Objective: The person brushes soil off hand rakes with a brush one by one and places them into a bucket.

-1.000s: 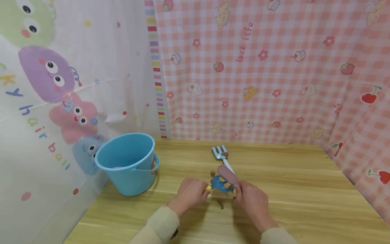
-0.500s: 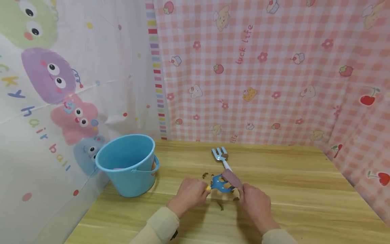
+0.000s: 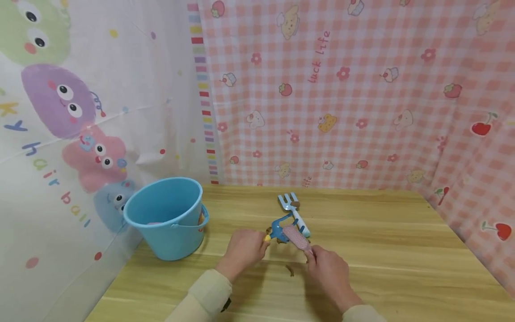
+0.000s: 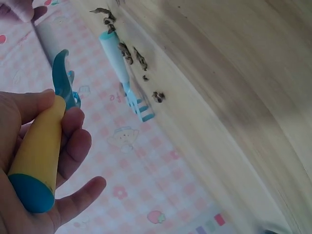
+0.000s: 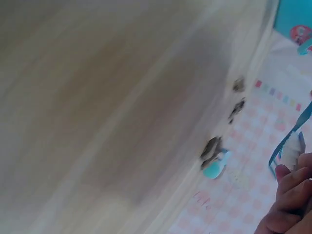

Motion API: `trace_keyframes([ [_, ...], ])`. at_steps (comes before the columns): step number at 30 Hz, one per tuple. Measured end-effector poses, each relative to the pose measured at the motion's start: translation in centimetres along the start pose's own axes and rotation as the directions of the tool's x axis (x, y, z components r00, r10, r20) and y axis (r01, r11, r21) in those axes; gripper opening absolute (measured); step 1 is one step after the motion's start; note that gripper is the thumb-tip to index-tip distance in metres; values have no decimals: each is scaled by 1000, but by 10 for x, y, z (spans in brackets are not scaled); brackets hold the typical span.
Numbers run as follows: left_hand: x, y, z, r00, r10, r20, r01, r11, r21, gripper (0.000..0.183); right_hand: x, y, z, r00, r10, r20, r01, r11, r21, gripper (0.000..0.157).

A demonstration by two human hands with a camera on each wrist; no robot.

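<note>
My left hand (image 3: 244,248) holds a blue toy rake (image 3: 277,230) by its yellow handle (image 4: 40,141), thumb and fingers around the upper part while the little finger sticks out. My right hand (image 3: 330,272) grips a pink brush (image 3: 297,237), whose head overlaps the rake's blue head in the head view. Pale bristles (image 5: 291,150) face the rake in the right wrist view. Just behind lies a light blue toy fork (image 3: 289,204), with a brown lump (image 3: 295,204) beside its tines. Dark brown crumbs (image 4: 125,52) lie scattered on the table under the tools.
A light blue bucket (image 3: 173,239) stands at the left of the wooden table (image 3: 386,250), something pink inside it. Pink checked cloth (image 3: 342,98) hangs behind and to the right; a white printed sheet (image 3: 153,98) hangs at the left.
The rake has lifted and tilted, its tines now pointing up and away to the right. The brush has shifted left and down across the rake's head, uncovering the fork's handle.
</note>
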State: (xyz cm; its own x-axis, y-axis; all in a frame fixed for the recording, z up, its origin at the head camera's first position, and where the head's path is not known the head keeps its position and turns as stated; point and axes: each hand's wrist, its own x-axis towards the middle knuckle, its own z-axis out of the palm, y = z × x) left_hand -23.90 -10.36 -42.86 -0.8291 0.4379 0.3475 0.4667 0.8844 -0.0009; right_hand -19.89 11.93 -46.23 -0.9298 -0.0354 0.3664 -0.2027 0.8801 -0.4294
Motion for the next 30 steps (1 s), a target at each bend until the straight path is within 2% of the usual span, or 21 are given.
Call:
trace_keyframes([
  [5, 0, -3, -2, 1000, 14, 15, -13, 1000, -14, 43, 1, 16, -2, 994, -47, -94, 38, 995, -91, 16],
  [9, 0, -1, -3, 998, 9, 58, -8, 1000, -23, 43, 4, 17, -5, 984, -56, -168, 35, 992, -123, 19],
  [12, 0, 2, -5, 996, 6, 84, -4, 1000, -21, 43, 6, 8, -5, 985, -49, -167, 37, 996, -76, 18],
  [16, 0, 8, -9, 996, 28, 89, -27, 1000, -17, 40, 7, -5, 0, 996, -58, -73, 59, 998, 13, 16],
  [19, 0, 11, -10, 995, 48, 83, -47, 999, -10, 39, 7, -5, 4, 999, -25, -27, 26, 1000, 14, 17],
  [25, -1, 11, -13, 994, 41, 97, -41, 999, -9, 40, 8, 12, 4, 997, -1, -82, -5, 997, -80, 17],
  [30, -3, 7, -15, 991, 27, 131, -25, 1000, -20, 39, 10, 21, 0, 994, 3, -106, -13, 995, -96, 19],
])
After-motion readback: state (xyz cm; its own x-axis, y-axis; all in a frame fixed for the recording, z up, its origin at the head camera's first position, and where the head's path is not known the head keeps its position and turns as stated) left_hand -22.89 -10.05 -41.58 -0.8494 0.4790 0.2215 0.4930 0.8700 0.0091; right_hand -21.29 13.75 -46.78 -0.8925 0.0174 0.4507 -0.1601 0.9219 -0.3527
